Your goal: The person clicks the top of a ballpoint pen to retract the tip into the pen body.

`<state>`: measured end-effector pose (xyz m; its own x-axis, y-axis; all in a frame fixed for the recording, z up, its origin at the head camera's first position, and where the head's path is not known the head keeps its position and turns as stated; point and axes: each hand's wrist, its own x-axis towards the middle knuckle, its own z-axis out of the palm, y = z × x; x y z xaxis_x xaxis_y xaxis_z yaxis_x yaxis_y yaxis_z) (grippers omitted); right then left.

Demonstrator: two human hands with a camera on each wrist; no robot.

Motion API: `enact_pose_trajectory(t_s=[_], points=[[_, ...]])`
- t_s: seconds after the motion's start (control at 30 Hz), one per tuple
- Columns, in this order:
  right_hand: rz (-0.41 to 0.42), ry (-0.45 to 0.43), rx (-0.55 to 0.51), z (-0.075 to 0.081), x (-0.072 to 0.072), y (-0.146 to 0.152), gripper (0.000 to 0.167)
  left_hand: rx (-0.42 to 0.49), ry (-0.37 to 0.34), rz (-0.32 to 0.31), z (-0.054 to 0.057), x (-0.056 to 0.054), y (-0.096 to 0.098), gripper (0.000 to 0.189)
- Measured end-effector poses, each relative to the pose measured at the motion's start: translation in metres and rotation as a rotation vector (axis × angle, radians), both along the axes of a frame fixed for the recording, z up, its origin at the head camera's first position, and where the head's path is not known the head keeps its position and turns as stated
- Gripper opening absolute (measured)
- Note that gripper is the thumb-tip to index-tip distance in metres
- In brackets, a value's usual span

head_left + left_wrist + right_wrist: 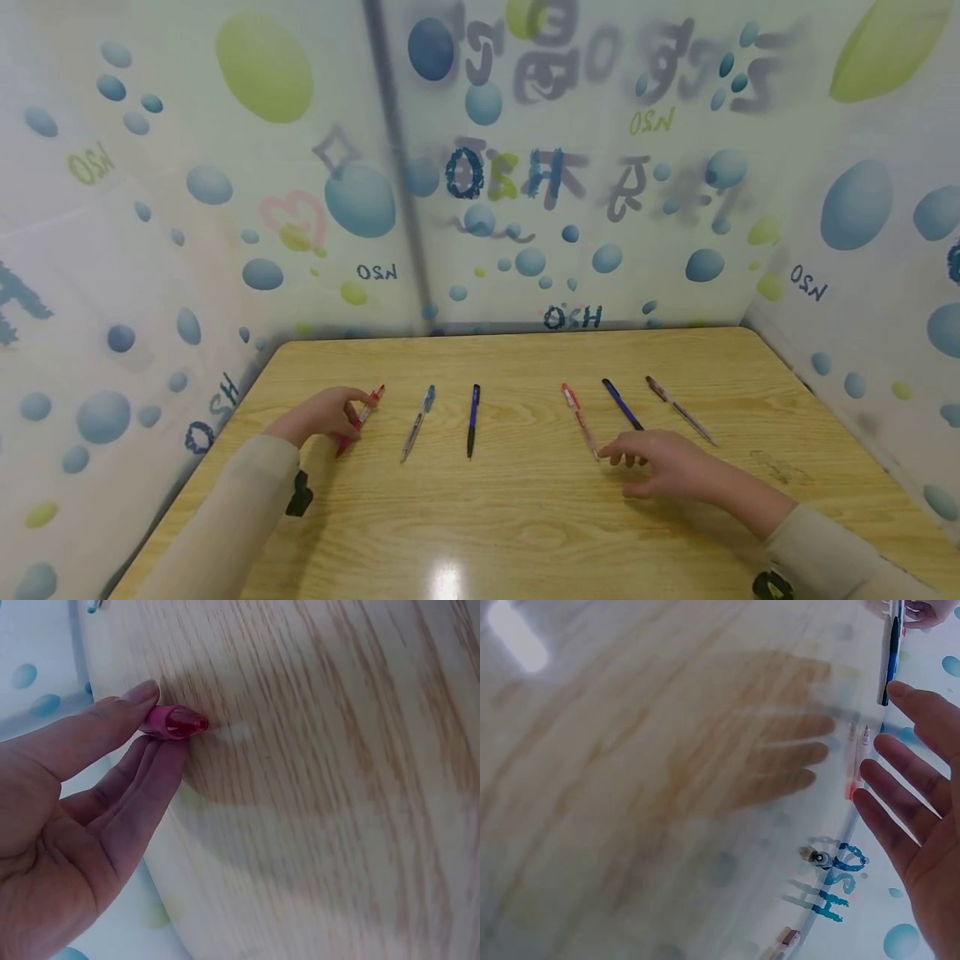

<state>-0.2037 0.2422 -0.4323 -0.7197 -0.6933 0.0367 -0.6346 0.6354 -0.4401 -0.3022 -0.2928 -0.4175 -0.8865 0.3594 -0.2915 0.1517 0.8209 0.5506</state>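
At the left end of a row of pens, my left hand (330,414) grips a red pen (366,413) between thumb and fingers. The left wrist view shows the pen's red tapered end (187,722) poking out past the fingertips, close over the wood. My right hand (675,468) hovers over the right part of the row with relaxed, spread fingers and holds nothing. Its fingertips are near the lower end of a clear pen with a red cap (573,402). A dark blue pen (621,403) lies just beyond, its lower end hidden behind that hand.
Between the hands lie a clear pen with a light blue top (417,423) and a blue and black pen (473,420). A clear pen with a dark reddish top (680,409) is at the right. Patterned walls (480,275) enclose the wooden table (450,517).
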Motion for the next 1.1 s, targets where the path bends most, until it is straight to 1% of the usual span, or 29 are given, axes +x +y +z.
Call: enact_pose_trajectory(t_s=[0.1, 0.27, 0.43, 0.47, 0.53, 0.7, 0.87, 1.0, 1.1], points=[[0.000, 0.012, 0.030, 0.001, -0.001, -0.001, 0.048, -0.011, 0.011, 0.007, 0.002, 0.001, -0.001, 0.054], [0.008, 0.060, 0.077, 0.008, -0.005, -0.003, 0.049, -0.061, 0.048, 0.011, 0.007, -0.001, -0.002, 0.061], [0.008, 0.118, 0.078, 0.016, -0.012, -0.005, 0.050, -0.120, 0.141, -0.044, 0.010, -0.002, 0.004, 0.061], [0.010, 0.127, 0.073, 0.018, -0.014, -0.006, 0.050, -0.127, 0.163, -0.060, 0.011, -0.002, 0.007, 0.060], [0.014, 0.133, 0.062, 0.021, -0.016, -0.008, 0.050, -0.123, 0.183, -0.079, 0.012, -0.003, 0.012, 0.061], [0.015, 0.144, 0.031, 0.024, -0.021, -0.018, 0.049, -0.084, 0.182, -0.102, 0.014, -0.001, 0.028, 0.062], [0.021, 0.142, 0.003, 0.023, -0.026, -0.030, 0.047, -0.064, 0.167, -0.119, 0.015, 0.003, 0.046, 0.061], [0.034, 0.147, 0.000, 0.021, -0.029, -0.039, 0.050, -0.063, 0.153, -0.133, 0.012, 0.003, 0.056, 0.059], [0.050, 0.141, -0.012, 0.020, -0.031, -0.043, 0.051, -0.073, 0.148, -0.140, 0.008, 0.003, 0.063, 0.056]])
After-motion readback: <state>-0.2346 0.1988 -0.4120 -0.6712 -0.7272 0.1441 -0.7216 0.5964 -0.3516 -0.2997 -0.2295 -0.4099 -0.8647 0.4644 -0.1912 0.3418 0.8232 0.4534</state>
